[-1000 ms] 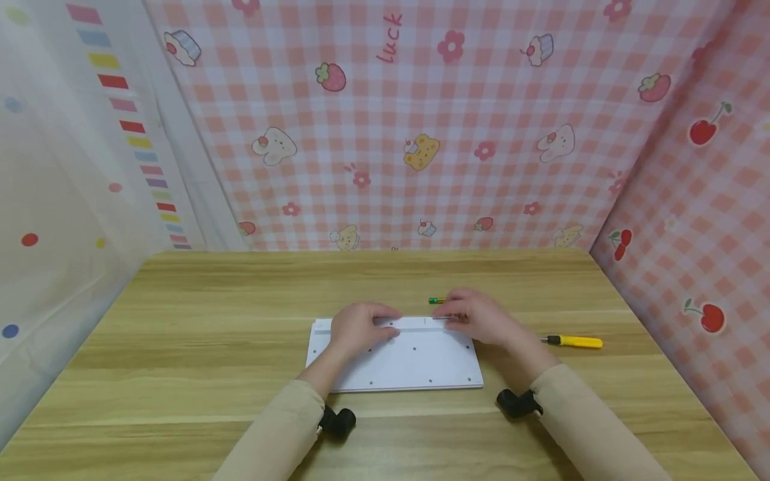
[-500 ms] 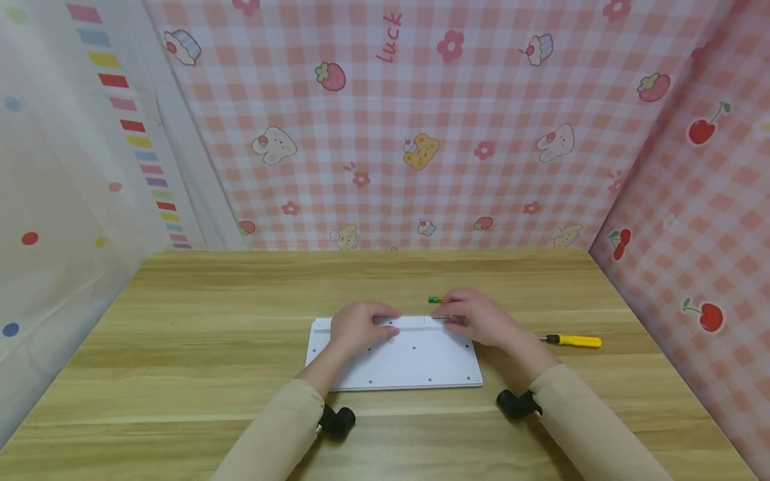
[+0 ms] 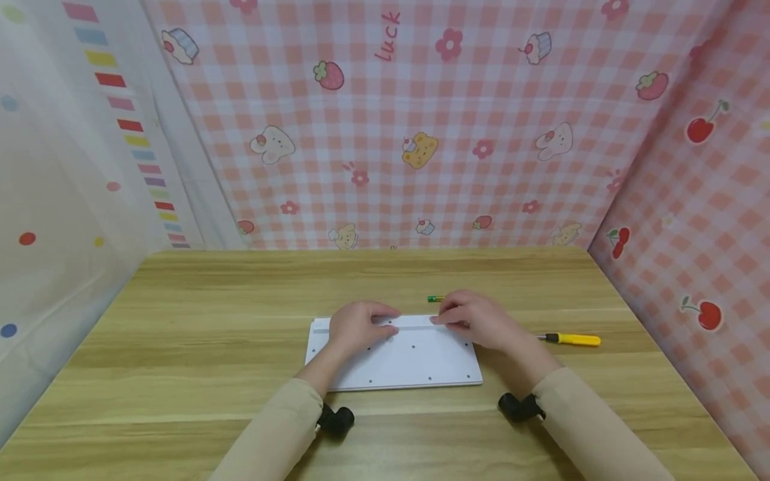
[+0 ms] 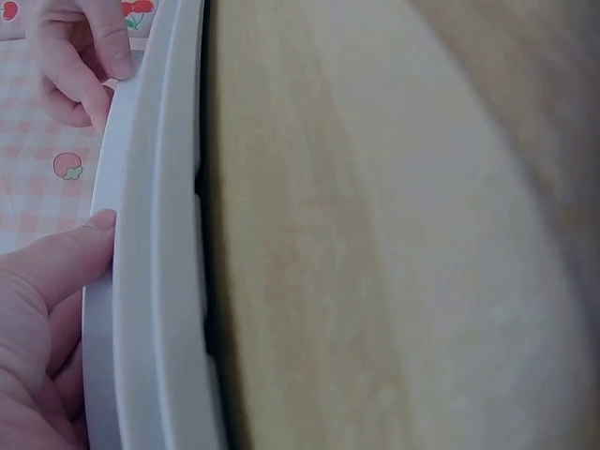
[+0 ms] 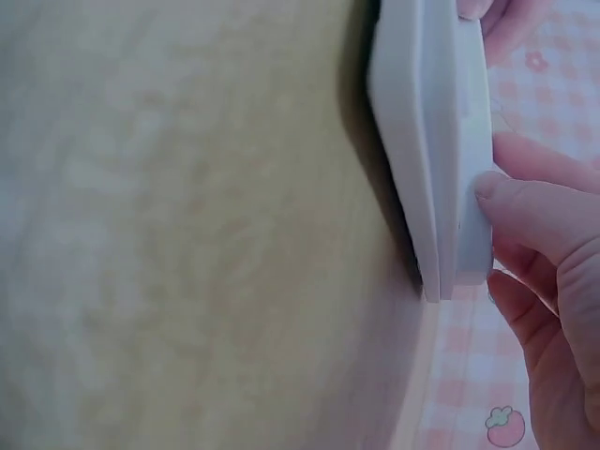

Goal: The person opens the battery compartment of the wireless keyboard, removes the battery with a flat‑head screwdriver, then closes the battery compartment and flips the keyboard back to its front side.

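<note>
A white keyboard (image 3: pixel 413 364) lies face down on the table, its underside dotted with small screw holes and a raised ridge running along the far edge. My left hand (image 3: pixel 357 327) grips that ridge left of its middle, thumb on the near side and fingers over the far side. Toward the ridge's right end, my right hand (image 3: pixel 475 319) pinches it between thumb and fingers; the right wrist view shows the thumb (image 5: pixel 525 211) against the ridge's face. Just beyond the right fingers lies a green battery (image 3: pixel 435 299), partly hidden by the hand.
A screwdriver with a yellow handle (image 3: pixel 579 340) lies to the right of the keyboard, its shaft partly behind the right forearm. The wooden table (image 3: pixel 210 321) meets a pink checked cloth (image 3: pixel 373 187) at the back and another at the right.
My right fingertips have shifted slightly and now cover the spot on the ridge where a thin dark line showed before. The left hand keeps its grip in the same place.
</note>
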The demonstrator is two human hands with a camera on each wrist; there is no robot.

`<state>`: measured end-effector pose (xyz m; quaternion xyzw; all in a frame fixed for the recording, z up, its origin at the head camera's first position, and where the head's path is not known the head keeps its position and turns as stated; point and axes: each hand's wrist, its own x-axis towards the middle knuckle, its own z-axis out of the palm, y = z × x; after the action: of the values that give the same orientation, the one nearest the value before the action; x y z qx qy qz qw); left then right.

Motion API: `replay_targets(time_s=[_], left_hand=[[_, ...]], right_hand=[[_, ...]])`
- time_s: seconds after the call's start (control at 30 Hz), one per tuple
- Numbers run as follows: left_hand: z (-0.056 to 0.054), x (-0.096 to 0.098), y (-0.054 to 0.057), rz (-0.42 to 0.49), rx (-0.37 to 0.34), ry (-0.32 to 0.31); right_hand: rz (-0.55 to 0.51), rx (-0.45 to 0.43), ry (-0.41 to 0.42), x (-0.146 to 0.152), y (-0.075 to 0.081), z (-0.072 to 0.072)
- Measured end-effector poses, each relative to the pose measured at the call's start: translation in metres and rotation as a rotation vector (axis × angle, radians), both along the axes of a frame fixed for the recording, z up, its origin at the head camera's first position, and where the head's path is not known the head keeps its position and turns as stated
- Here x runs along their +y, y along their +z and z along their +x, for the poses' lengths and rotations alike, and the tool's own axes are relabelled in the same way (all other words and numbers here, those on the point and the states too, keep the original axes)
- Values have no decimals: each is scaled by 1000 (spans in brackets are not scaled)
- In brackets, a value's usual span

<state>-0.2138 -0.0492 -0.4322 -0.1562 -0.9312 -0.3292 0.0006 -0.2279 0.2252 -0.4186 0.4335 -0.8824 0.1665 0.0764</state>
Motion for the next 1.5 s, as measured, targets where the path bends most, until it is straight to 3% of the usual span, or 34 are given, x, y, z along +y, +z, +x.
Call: replay_targets(time_s=[0.27, 0.4, 0.57, 0.73, 0.87, 1.07, 1.23, 1.5], left_hand=[[0, 0, 0, 14, -11, 0], [2, 0, 1, 20, -9, -7], [3, 7, 5, -30, 48, -108], [10, 26, 7, -192, 103, -261], [17, 42, 5, -298, 122, -309], [25, 60, 4, -431, 130, -349], [28, 71, 3, -479, 144, -357], [30, 86, 4, -502, 177, -365]], right_hand=[[-66, -90, -99, 5, -2, 3], [-79, -144, -187, 10, -1, 6], [-80, -255, -261, 18, -1, 11], [-125, -346, -250, 27, -2, 18], [-165, -377, -226, 34, -4, 25], [-197, -461, -251, 43, -4, 38], [-193, -510, -246, 49, -4, 47], [-262, -537, -140, 56, -3, 58]])
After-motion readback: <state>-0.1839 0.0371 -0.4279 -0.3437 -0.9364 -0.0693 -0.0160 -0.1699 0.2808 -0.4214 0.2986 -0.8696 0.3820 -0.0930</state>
